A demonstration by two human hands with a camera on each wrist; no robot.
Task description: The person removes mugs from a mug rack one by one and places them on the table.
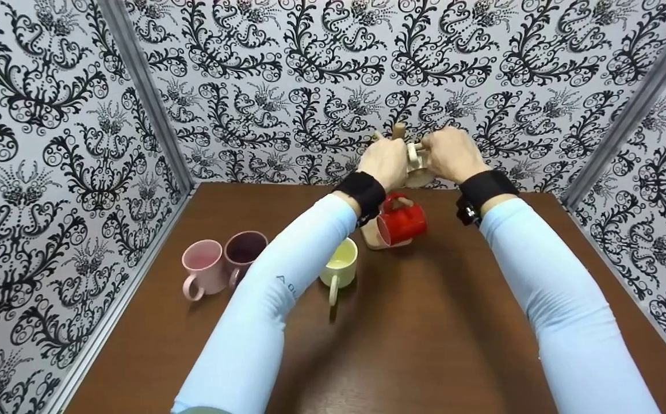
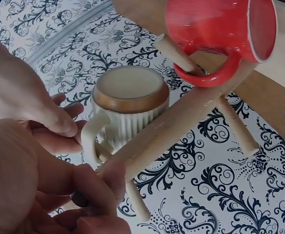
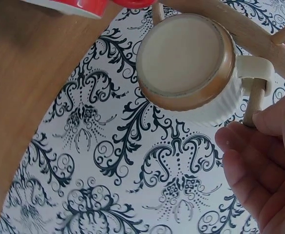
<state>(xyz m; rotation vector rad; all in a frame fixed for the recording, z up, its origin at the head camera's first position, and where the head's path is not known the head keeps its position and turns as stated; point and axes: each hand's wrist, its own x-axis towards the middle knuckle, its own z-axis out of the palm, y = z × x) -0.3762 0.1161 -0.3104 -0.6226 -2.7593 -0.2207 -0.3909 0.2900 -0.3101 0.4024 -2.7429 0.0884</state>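
A wooden mug tree stands near the back wall. From one of its pegs a cream ribbed mug with a brown band hangs bottom up by its handle. My right hand pinches the end of that peg, close to the mug's handle, in the right wrist view. My left hand has its fingers curled around a peg near the top of the post; its grip is partly hidden. Lower on the tree, a red mug hangs by its handle over the pale base.
On the brown table a pale yellow mug stands under my left forearm. Left of it are a dark purple mug, partly covered by the sleeve, and a pink mug. Patterned walls enclose the table's back and sides.
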